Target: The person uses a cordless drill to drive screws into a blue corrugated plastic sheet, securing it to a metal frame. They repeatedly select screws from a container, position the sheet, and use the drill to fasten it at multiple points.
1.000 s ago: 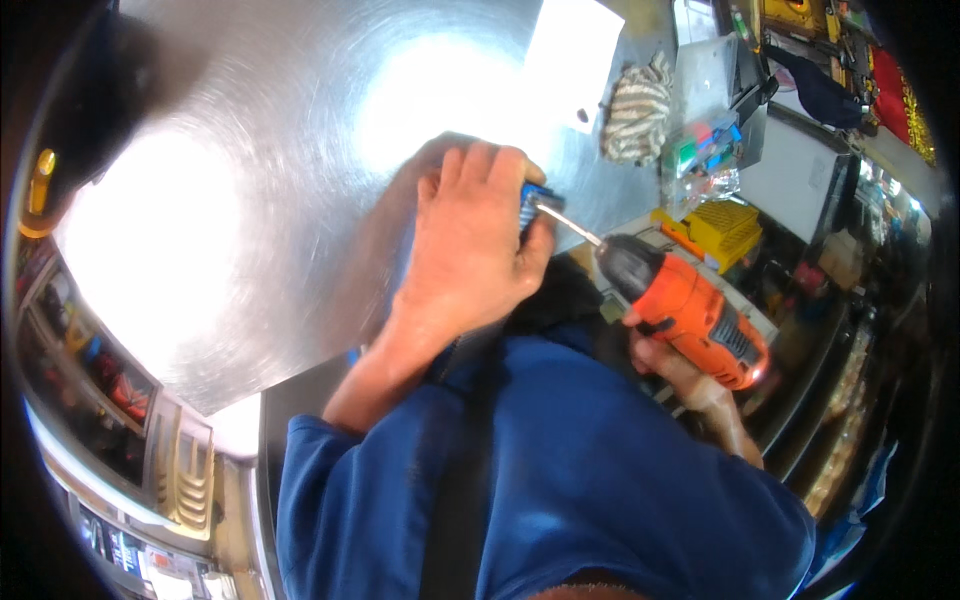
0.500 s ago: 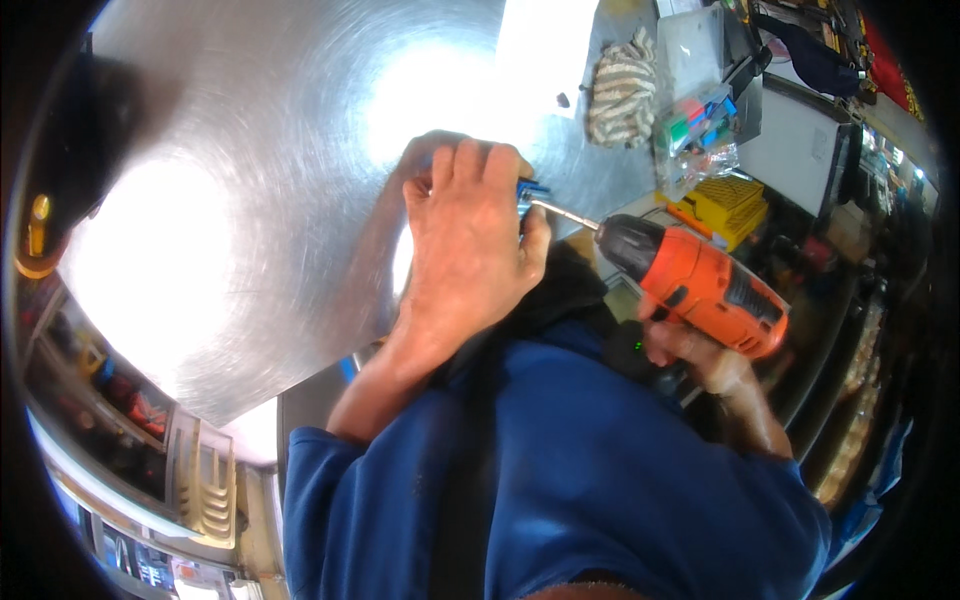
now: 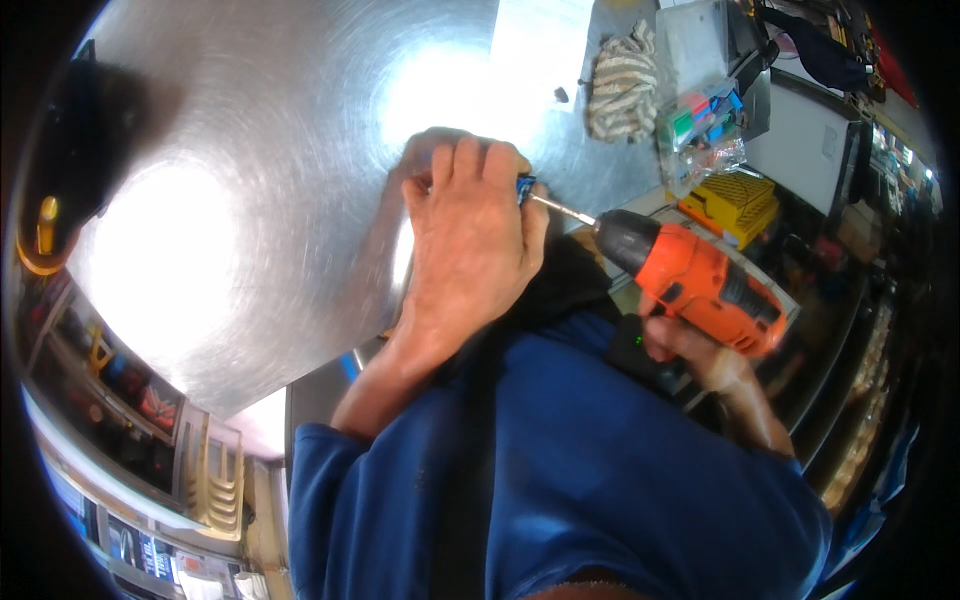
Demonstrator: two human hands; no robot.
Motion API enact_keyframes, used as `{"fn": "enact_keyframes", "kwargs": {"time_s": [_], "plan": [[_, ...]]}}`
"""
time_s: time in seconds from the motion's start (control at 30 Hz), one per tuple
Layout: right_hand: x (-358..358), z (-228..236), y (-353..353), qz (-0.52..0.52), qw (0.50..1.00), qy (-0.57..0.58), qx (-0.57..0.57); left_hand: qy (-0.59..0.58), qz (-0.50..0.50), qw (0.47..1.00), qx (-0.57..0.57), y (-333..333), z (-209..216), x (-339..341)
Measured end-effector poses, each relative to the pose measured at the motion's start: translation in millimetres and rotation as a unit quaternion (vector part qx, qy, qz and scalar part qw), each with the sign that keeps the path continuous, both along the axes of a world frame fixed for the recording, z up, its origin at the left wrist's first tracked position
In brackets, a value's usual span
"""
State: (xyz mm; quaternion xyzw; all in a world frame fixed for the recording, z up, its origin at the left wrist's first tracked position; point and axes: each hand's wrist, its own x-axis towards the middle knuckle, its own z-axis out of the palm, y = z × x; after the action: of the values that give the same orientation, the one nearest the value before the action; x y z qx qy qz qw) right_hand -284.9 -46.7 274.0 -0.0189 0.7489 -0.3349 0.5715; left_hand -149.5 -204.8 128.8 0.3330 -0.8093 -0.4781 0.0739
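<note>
My right hand (image 3: 682,338) grips the handle of an orange and black cordless drill (image 3: 708,285), which lies nearly level and points left. From its chuck a thin metal bit (image 3: 564,208) reaches to a small blue part (image 3: 525,188). Over that part my left hand (image 3: 468,215) is closed, its fingers bent on the metal tabletop (image 3: 290,190) near the edge. Most of the blue part is hidden under the hand, so its kind does not show.
Right of the hands are a striped rag (image 3: 622,85), a clear plastic box (image 3: 690,130) with coloured pieces, and a yellow case (image 3: 735,205). A white paper sheet (image 3: 540,45) lies at the far side, with a small dark bit (image 3: 561,95) beside it. Shelves (image 3: 120,385) stand lower left.
The drill has shifted slightly left, toward my left hand, and less of the blue part shows. My left hand stays nearly in place. The whole view has turned a little.
</note>
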Motion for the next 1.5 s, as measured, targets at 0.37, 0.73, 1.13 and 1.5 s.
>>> {"fn": "enact_keyframes", "kwargs": {"time_s": [0.37, 0.73, 1.13, 1.5], "plan": [[-0.7, -2.9, 2.2, 0.042, 0.999, 0.026, -0.011, 0.006, 0.001, 1.0, -0.019, 0.4, -2.0, 0.5], [-0.8, -1.2, 2.3, 0.134, 0.987, 0.083, -0.026, -0.021, -0.007, 1.0, -0.009, -0.9, 0.9, 0.9], [-53.9, -7.5, -24.1, 0.553, 0.779, 0.288, -0.066, -0.025, -0.023, 0.999, -0.001, -4.8, 2.9, 1.0], [-61.4, 14.6, -60.7, 0.547, 0.803, 0.228, -0.062, 0.011, -0.034, 0.999, 0.024, -13.9, 1.6, 6.1]]}}
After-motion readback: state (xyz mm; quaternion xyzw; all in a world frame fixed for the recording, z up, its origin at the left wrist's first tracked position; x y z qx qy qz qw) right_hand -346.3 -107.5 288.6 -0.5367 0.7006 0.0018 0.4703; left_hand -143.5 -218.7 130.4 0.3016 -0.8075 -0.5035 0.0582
